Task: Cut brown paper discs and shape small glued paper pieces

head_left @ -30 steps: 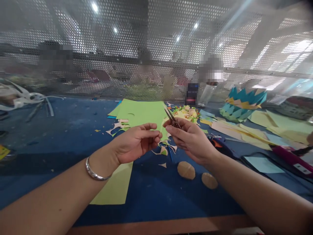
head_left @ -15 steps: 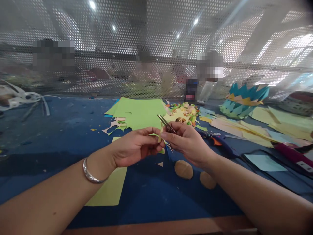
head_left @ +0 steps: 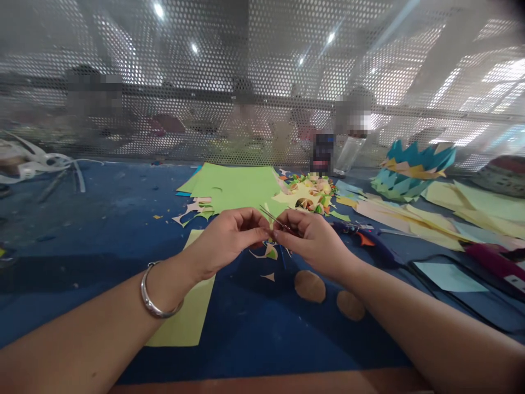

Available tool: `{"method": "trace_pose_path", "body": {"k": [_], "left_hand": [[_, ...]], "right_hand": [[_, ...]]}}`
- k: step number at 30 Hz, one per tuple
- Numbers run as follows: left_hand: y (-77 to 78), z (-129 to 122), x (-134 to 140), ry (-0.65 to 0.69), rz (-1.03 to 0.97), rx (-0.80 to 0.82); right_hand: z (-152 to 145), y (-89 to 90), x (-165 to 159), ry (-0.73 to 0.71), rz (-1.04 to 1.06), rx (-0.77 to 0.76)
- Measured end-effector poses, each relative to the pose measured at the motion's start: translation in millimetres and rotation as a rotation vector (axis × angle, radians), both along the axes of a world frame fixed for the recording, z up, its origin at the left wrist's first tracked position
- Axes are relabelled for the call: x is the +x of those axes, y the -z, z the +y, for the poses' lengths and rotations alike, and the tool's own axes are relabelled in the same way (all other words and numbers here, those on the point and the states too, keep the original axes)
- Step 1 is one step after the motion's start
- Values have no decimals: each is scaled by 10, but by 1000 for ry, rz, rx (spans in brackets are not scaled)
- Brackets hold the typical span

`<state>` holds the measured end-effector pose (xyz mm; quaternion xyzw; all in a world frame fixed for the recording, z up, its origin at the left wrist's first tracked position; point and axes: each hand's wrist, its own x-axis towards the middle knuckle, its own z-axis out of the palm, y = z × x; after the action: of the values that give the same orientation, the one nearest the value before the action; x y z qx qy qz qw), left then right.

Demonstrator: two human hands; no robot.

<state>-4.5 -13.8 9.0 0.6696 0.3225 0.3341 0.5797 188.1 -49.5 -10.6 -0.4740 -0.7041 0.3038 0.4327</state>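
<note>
My left hand (head_left: pixel 233 241) is closed, its fingertips pinching a narrow pale yellow paper strip (head_left: pixel 268 214) that stands upright. My right hand (head_left: pixel 311 239) is wrapped round small metal scissors (head_left: pixel 274 216), whose thin blades point up and left. The fingertips of both hands meet at the strip's lower end, so that end is hidden. Just below them lie curved paper scraps (head_left: pixel 270 253) and a small pale triangular offcut (head_left: pixel 268 277). Two brown oval pieces, one larger (head_left: pixel 310 286) and one smaller (head_left: pixel 350 305), rest below my right hand.
Green sheets (head_left: pixel 238 186) lie beyond my hands, beside a heap of cut paper pieces (head_left: pixel 315 191). A yellow-green sheet (head_left: pixel 184 323) is under my left forearm. To the right are a blue glue gun (head_left: pixel 379 243), paper strips (head_left: pixel 404 216) and a teal folded-paper ring (head_left: pixel 404 178). A perforated screen stands behind.
Both hands have drawn closer, and their fingertips now meet. The paper strip has shifted up, sticking out above the fingers. The scissors have tilted flatter. The view has shifted slightly.
</note>
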Motion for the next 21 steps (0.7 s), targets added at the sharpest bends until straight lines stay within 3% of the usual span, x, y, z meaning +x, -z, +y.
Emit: {"method": "trace_pose_path", "body": {"k": [5,10,14,21], "left_hand": [[4,6,-1,-62,8,-25],[-61,86,-62,-138,-210,-199],[-87,115,-89,-137,-366,-304],[-61,71,-53,-116,-457,-384]], "right_hand": [[-20,-1,-14,-22,25,-45],[-55,-21,22,7,65,-8],[-75,-37,48,43,16,23],[-61,-42,51,79,-78,67]]}}
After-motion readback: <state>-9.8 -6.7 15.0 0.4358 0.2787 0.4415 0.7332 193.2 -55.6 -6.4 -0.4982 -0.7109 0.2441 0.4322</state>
